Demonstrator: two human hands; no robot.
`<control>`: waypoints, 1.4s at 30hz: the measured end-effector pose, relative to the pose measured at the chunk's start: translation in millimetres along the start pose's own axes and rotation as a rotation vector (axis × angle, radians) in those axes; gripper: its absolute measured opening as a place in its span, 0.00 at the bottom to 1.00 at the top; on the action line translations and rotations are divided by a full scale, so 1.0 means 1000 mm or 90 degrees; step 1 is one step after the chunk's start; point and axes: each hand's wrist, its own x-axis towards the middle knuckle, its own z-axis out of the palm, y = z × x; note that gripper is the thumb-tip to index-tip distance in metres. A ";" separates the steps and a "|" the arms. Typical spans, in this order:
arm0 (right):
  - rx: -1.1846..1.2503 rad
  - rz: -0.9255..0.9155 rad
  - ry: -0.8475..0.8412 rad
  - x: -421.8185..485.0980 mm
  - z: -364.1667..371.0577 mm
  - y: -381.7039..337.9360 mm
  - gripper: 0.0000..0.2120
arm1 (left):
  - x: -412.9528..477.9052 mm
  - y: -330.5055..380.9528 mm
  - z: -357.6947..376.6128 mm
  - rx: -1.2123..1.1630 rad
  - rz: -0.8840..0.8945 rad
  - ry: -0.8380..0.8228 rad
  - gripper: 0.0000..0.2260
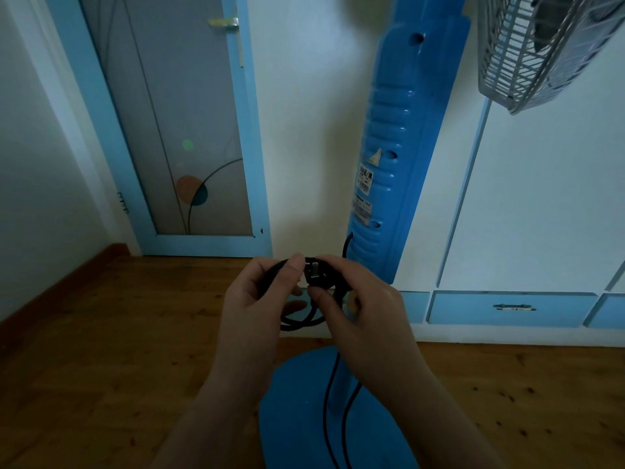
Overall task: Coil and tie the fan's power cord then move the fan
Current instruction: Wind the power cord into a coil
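Observation:
A blue pedestal fan [389, 157] stands in front of me, its grey grille [541, 45] at the top right and its round blue base [304, 418] on the wooden floor. Its black power cord [301, 321] is gathered into a small coil between my hands. My left hand [257, 299] grips the coil's left side. My right hand [365, 306] pinches the black plug [314, 274], whose metal prongs show between my thumbs. Two strands of cord [326, 401] hang down across the base, and the cord enters the fan column low down.
Behind the fan is a white wall unit with blue drawers [510, 308]. A blue-framed door [176, 130] with frosted glass stands at the left. Wooden floor [118, 350] stretches to the left and right of the base.

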 end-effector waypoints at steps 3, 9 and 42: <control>0.001 0.003 0.009 -0.003 0.003 0.000 0.16 | -0.002 0.003 0.002 -0.025 -0.033 0.038 0.15; 0.179 0.163 -0.027 -0.002 0.003 0.001 0.09 | 0.002 0.005 0.003 -0.167 -0.060 0.095 0.20; 0.141 0.094 -0.174 0.009 -0.018 0.006 0.05 | 0.008 0.012 -0.023 0.243 0.071 -0.182 0.11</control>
